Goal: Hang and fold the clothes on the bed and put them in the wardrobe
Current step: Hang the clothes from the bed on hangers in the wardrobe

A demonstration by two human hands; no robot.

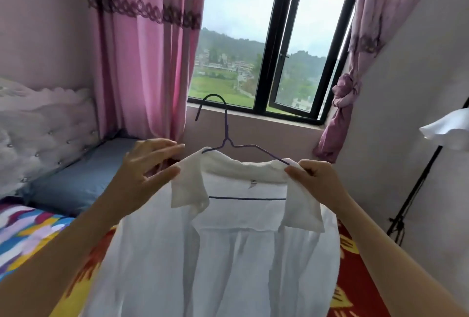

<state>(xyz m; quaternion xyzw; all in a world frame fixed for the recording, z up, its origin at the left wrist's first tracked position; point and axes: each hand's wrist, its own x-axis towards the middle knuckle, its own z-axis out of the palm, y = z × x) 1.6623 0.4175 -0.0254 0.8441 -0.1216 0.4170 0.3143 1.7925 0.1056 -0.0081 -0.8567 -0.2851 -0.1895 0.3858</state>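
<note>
A white collared shirt (218, 248) hangs in front of me on a thin purple wire hanger (226, 139), whose hook points up toward the window. My left hand (142, 172) pinches the left collar tip between thumb and fingers. My right hand (317, 179) grips the right end of the collar together with the hanger's shoulder wire. The shirt's body drapes down over the bed (30, 230) and hides most of it. No wardrobe is in view.
The bed has a multicoloured cover, a blue pillow (76, 184) and a tufted headboard (38, 134) at left. Pink curtains (149, 57) frame an open window (286, 45). A black stand (416, 189) with a white cloth leans at the right wall.
</note>
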